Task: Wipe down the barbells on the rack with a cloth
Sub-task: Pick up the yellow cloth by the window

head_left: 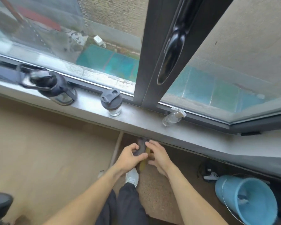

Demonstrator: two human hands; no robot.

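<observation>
Cloth (140, 154): a dark grey piece with a yellow-green patch, held between both hands just below the edge of the grey windowsill (136, 118), in front of the person's body. On the sill, from the left, stand a large dark bottle (55, 87) with a carry handle, a smaller clear shaker bottle (112, 101) with a dark flip lid, and a clear spray bottle (173, 117) lying tilted against the window frame (154, 51). The left hand (129, 157) grips the cloth, fingers curled round its upper part. The right hand (157, 155) touches the cloth's far side, fingers spread and mostly straight. A white shoe (132, 177) shows beneath the hands. At the right, a blue bucket (246, 198) stands on the floor.
</observation>
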